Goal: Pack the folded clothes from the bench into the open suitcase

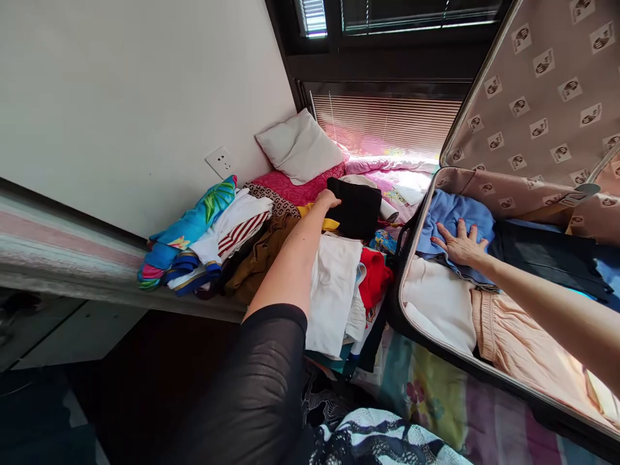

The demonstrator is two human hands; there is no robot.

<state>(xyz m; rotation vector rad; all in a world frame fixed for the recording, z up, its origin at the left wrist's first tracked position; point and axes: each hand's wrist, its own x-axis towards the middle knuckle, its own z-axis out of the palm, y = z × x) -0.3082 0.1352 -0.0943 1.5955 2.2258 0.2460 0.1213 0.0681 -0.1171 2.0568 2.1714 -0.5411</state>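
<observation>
My left hand [330, 199] reaches forward over the clothes and grips the left edge of a folded black garment [359, 210]. Its fingertips are partly hidden behind the cloth. My right hand [460, 244] lies flat with fingers spread on a blue folded garment [442, 210] inside the open suitcase [398, 309]. Beside that garment in the case are a white garment [433, 300], peach shorts [520, 329] and dark folded clothing [545, 255]. Below the black garment lies a white folded garment [334, 284], next to a red one [372, 278].
A pile of colourful clothes [194, 226] sits against the wall near a socket [220, 161]. Brown clothing [264, 255] lies under my left forearm. A pale pillow [300, 147] rests at the back. The suitcase lid [542, 97] stands raised at right, before the window blinds [387, 123].
</observation>
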